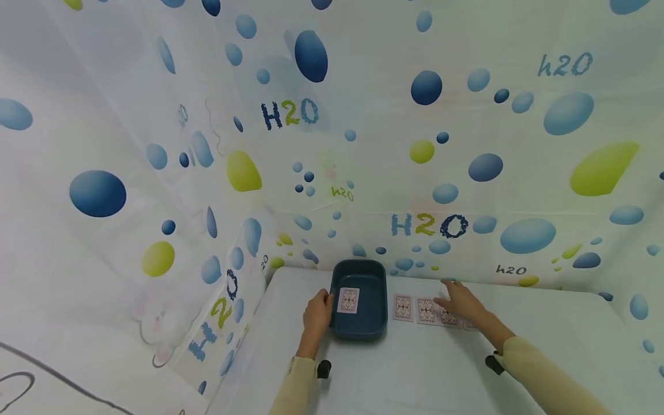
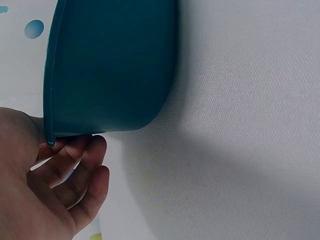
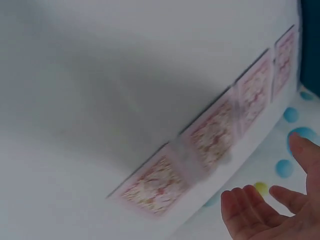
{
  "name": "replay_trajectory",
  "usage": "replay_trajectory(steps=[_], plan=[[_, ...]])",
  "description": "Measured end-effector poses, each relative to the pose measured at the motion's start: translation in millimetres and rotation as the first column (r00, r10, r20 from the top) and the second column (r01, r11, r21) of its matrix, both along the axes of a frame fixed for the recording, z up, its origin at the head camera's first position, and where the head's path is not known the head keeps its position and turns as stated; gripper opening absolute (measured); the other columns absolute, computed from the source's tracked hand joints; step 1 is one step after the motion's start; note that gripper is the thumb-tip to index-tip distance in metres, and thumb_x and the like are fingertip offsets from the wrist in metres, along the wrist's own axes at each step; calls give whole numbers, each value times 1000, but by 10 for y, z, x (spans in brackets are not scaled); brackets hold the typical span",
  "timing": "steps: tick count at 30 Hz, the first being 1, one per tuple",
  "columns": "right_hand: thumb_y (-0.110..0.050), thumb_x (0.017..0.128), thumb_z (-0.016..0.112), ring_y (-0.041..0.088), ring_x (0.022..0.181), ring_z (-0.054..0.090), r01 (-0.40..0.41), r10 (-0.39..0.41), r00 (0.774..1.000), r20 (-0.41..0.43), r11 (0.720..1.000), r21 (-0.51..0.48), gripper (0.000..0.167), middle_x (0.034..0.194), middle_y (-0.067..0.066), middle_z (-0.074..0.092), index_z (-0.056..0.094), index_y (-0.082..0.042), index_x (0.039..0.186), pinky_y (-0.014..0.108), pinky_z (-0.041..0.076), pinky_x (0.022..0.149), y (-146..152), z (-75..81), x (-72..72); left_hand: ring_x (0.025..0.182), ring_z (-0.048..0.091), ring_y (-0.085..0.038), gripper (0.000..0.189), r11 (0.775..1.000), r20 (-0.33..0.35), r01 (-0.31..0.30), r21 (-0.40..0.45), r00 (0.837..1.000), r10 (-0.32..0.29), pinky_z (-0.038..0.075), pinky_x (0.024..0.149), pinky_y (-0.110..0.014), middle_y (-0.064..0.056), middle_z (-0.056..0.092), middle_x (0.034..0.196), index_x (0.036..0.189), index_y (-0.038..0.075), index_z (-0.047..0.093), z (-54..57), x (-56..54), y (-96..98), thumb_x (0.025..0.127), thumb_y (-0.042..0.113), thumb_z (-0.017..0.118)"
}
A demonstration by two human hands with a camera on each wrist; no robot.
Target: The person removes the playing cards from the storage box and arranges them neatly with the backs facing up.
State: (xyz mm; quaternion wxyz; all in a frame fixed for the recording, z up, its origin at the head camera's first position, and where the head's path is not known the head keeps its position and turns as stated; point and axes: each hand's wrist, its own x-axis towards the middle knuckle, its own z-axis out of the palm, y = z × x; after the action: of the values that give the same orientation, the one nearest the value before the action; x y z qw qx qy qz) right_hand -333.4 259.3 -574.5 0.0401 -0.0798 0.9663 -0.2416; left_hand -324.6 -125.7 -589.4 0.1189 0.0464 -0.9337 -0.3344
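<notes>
My left hand grips the left rim of a dark teal plastic bin. In the left wrist view its fingers curl against the outside wall of the bin. A playing card with a red-patterned back lies inside, toward the left. To the right of the bin, several playing cards lie back up in a row on the table. Over the right part of that row hovers my right hand, fingers spread and holding nothing; it partly covers two cards in the head view.
The white-covered table runs back to a hanging sheet printed with blue and green drops. A similar sheet closes off the left side. Dark wrist cameras sit under both sleeves.
</notes>
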Motion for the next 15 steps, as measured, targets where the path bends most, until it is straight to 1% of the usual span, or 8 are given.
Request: replay_trajectory(steps=[3, 8, 12, 15], plan=[[-31, 96, 67, 56, 133, 43, -13, 14, 1000, 15, 1000, -16, 72, 146, 39, 40, 35, 9, 147, 64, 39, 105, -200, 65, -43, 58, 45, -16, 23, 1000, 3, -3, -3, 1000, 3, 31, 51, -31, -4, 52, 68, 83, 10, 53, -1, -4, -16, 103, 21, 56], [-31, 96, 68, 54, 134, 43, -41, 41, 999, 5, 999, -8, 72, 146, 39, 40, 36, 7, 147, 63, 40, 105, -550, 180, -94, 57, 45, -17, 23, 1000, 5, -8, 2, 1000, 8, 31, 50, -31, -5, 52, 68, 82, 9, 53, -8, 3, -27, 102, 21, 57], [-31, 95, 69, 54, 134, 44, -72, 71, 996, -51, 997, -20, 70, 145, 37, 42, 39, 6, 147, 63, 40, 105, -785, 254, -147, 57, 45, -17, 24, 1000, 10, -8, 2, 1000, 8, 31, 51, -31, -4, 52, 68, 82, 10, 53, -21, -14, -19, 103, 22, 56], [-30, 95, 70, 53, 134, 43, -87, 84, 992, -99, 996, -27, 70, 146, 34, 43, 40, 6, 147, 62, 41, 104, -929, 273, -203, 57, 45, -17, 24, 1000, 6, -8, 9, 1000, 8, 31, 51, -31, -3, 51, 67, 82, 11, 53, -18, -28, -2, 103, 23, 56]])
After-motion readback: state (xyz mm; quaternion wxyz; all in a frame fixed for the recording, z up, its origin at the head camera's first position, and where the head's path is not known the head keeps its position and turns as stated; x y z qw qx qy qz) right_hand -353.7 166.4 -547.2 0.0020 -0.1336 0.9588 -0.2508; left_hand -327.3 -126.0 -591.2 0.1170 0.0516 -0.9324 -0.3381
